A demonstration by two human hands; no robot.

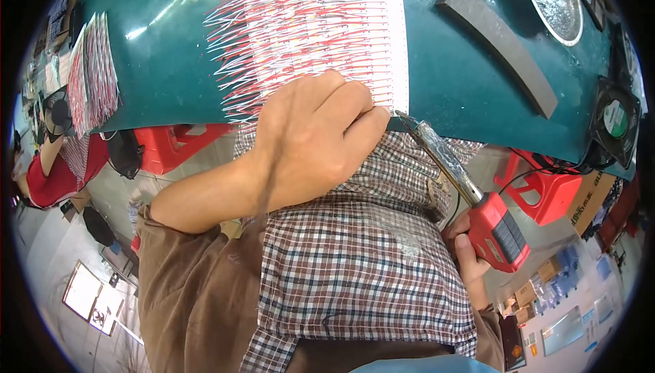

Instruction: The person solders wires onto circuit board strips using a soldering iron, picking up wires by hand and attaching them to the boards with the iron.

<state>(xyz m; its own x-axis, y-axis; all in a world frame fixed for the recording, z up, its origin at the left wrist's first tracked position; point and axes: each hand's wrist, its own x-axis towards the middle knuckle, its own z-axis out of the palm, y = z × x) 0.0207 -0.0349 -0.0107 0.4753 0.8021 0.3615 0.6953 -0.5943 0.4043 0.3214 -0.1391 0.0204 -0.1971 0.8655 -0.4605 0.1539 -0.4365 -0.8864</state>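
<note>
The person's left hand [315, 131] is bent over the near edge of the white sheet [400, 39], which lies on the green table [160, 52] and carries many red and white wires [293, 28]. Its fingertips are hidden, so one cannot tell if they pinch something. The right hand [468, 251], apart from the left, is closed around the red soldering iron [500, 235], whose tip is near the sheet's corner.

Room left of wires [307, 28]; bar [501, 44] obstructs right.
</note>
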